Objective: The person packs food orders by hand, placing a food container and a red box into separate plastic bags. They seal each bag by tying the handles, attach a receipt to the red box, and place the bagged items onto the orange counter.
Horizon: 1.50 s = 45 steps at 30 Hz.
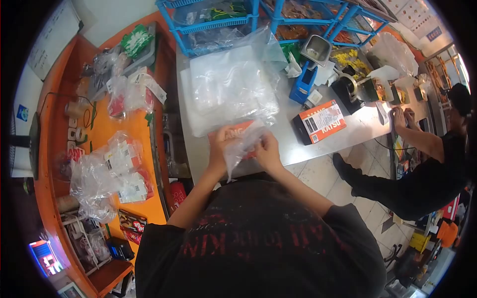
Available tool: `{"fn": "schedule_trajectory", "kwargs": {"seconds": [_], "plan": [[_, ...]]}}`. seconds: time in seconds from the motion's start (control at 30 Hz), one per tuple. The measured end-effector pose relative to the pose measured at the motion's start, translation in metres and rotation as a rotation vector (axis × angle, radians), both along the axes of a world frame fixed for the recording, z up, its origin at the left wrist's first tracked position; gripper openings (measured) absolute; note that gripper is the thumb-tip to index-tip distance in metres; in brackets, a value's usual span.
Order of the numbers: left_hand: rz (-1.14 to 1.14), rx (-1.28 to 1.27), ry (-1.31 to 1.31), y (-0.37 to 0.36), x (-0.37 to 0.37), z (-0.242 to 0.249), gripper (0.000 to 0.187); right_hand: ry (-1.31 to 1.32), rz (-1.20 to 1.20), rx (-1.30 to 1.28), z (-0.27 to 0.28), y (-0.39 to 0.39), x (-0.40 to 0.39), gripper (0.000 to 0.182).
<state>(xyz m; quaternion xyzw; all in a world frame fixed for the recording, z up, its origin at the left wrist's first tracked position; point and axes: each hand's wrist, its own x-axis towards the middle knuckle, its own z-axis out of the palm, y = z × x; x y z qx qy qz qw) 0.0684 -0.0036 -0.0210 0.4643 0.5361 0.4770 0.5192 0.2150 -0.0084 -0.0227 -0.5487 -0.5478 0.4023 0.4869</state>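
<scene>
Both of my hands are over an orange box [229,131] at the front edge of the metal table. My left hand [218,149] has its fingers closed on the left side of a clear plastic bag [240,148]. The bag's right side is pinched by my right hand [268,149]. The bag hangs in front of the box and partly hides its printed top. Just behind my hands lies a large stack of clear plastic bags [231,82].
Right of my hands stands another orange box [320,121], near a blue dispenser [303,83] and a black tape dispenser [348,92]. Blue shelves [213,25] line the back. A co-worker [422,164] sits at the right. An orange counter [107,144] with plastic-wrapped packs is at left.
</scene>
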Motion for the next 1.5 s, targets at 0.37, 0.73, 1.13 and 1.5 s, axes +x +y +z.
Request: {"fn": "schedule_trajectory", "kwargs": {"seconds": [0.37, 0.73, 1.13, 1.5], "plan": [[-0.045, 0.243, 0.693, 0.005, -0.017, 0.023, 0.027, -0.025, 0.317, -0.334, 0.029, 0.026, 0.034, 0.01], [0.446, 0.042, -0.052, -0.033, -0.084, 0.115, 0.043, -0.641, 0.476, 0.571, 0.033, 0.034, -0.028, 0.026], [0.578, 0.126, -0.665, -0.095, -0.056, 0.086, 0.055, 0.008, 0.579, 0.235, 0.117, -0.014, -0.091, 0.024], [0.767, 0.155, -0.334, -0.114, -0.071, 0.104, 0.06, 0.45, 0.642, -0.163, 0.124, -0.027, -0.12, 0.032]]}}
